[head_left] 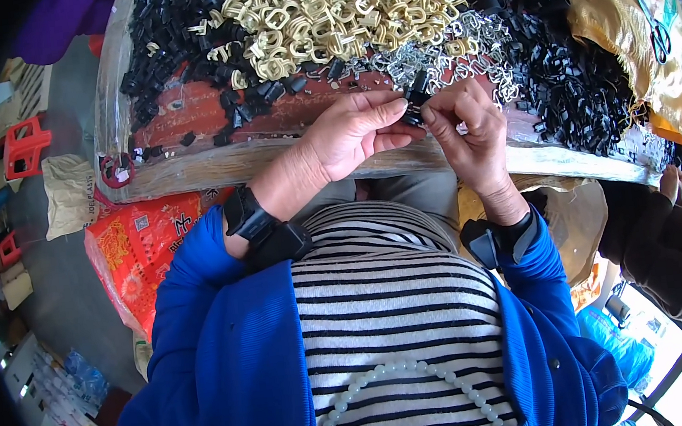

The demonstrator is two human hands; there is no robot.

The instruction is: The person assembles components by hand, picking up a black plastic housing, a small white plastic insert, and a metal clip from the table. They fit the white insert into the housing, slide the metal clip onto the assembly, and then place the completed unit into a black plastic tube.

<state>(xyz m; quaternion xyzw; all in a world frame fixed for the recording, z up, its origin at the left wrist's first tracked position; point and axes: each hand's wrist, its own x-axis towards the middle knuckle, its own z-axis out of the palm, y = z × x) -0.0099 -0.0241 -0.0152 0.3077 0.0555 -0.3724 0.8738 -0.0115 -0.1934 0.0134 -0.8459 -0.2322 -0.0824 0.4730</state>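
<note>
Both my hands meet over the table's near edge, around a small black plastic part (417,98). My left hand (362,132) pinches it between thumb and fingers from the left side. At its right, my right hand (468,120) is closed, thumb against curled fingertips, right beside the part; whatever sits between those fingertips is too small to make out. Just beyond lies a heap of cream plastic buckle-like rings (328,15). Small silver metal hooks (425,63) are scattered in front of it, and loose black plastic pieces (262,95) lie to the left.
More black pieces (569,89) cover the right of the red-topped table (189,108). A golden sack (619,9) with scissors (660,38) on it stands far right. A red printed bag (145,242) hangs at the left edge. Another person's dark sleeve (651,238) is at right.
</note>
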